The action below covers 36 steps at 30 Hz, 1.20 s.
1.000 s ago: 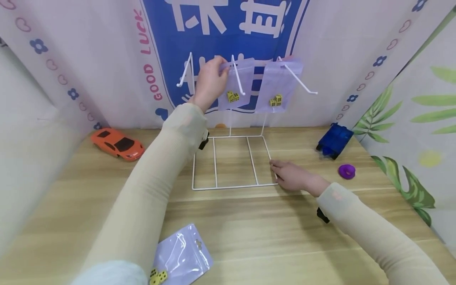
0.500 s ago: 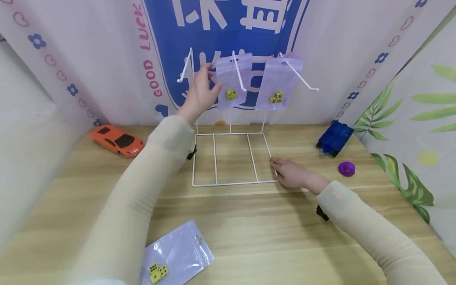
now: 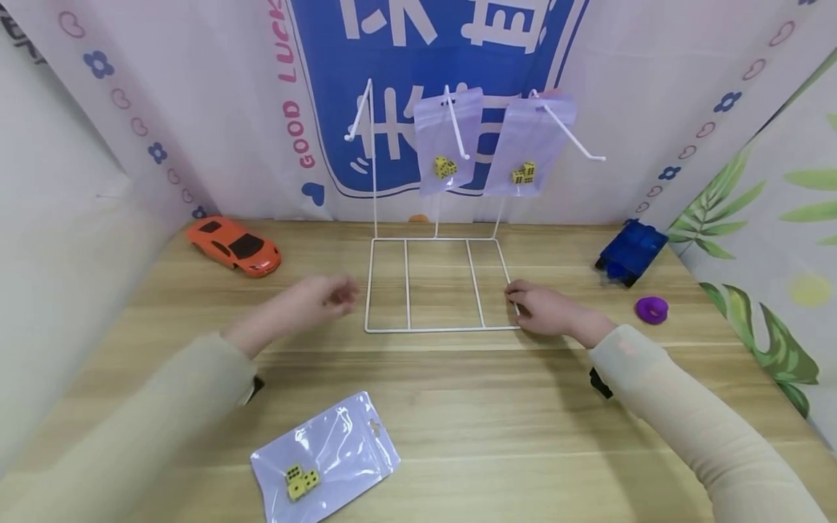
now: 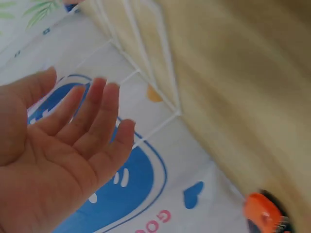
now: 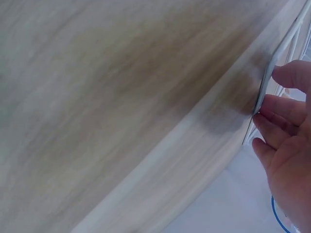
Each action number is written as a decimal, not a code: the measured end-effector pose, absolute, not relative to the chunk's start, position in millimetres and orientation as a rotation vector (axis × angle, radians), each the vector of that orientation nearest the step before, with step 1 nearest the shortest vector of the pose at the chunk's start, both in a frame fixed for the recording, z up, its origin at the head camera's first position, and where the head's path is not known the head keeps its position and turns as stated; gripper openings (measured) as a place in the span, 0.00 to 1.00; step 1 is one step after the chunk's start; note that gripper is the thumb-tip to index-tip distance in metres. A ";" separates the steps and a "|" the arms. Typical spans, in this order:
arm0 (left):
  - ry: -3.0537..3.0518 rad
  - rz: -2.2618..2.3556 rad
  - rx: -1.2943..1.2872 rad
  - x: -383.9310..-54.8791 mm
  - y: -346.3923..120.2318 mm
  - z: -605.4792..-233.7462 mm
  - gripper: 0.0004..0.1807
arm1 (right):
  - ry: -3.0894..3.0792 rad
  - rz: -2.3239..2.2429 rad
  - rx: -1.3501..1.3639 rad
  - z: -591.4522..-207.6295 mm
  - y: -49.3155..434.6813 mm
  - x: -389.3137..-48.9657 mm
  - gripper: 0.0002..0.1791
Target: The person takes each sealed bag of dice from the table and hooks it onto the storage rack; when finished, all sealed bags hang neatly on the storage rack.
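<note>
My left hand (image 3: 320,299) is in the air left of the white wire rack (image 3: 445,330), its loosely bent fingers holding nothing; the left wrist view shows the bare palm (image 4: 53,160). At the rack's right side, my right hand (image 3: 546,309) pinches the base wire (image 5: 272,73) between thumb and fingers. Two lilac zip bags with yellow dice, a middle bag (image 3: 451,134) and a right bag (image 3: 530,145), hang on the rack's hooks. Nothing hangs on the left hook (image 3: 358,116). A third lilac bag (image 3: 340,454) with yellow dice lies flat on the table near the front.
An orange toy car (image 3: 234,245) stands at the back left of the wooden table (image 3: 471,421). On the right are a blue toy vehicle (image 3: 631,250) and a small purple ring-shaped thing (image 3: 652,309). A printed curtain (image 3: 229,109) hangs close behind the rack.
My left hand has left the middle bag and come down and toward me, to the left of the rack. The right hand stays at the rack's base. The view has shifted slightly.
</note>
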<state>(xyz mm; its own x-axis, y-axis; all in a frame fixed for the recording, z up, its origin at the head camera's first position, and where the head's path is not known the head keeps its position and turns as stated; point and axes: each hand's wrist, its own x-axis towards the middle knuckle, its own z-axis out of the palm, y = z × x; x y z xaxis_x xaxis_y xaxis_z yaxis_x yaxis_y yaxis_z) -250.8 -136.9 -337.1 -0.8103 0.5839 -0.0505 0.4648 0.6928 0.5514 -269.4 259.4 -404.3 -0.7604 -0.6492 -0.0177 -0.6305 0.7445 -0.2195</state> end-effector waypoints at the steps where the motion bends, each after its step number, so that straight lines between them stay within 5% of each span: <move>1: 2.660 0.766 0.859 -243.6 -141.3 -341.2 0.13 | 2.849 -0.322 -1.051 -404.4 260.2 -269.8 0.23; 7: 2.577 0.622 0.890 -200.8 -152.3 -361.2 0.10 | 2.853 -0.400 -1.084 -404.8 267.4 -271.1 0.18; 18: 2.710 0.209 0.839 -144.6 -141.7 -370.2 0.46 | 2.845 -0.453 -1.279 -406.9 273.8 -275.4 0.12; 36: 2.759 0.316 0.727 -126.8 -134.8 -383.0 0.32 | 2.839 -0.451 -1.182 -408.1 272.8 -274.4 0.12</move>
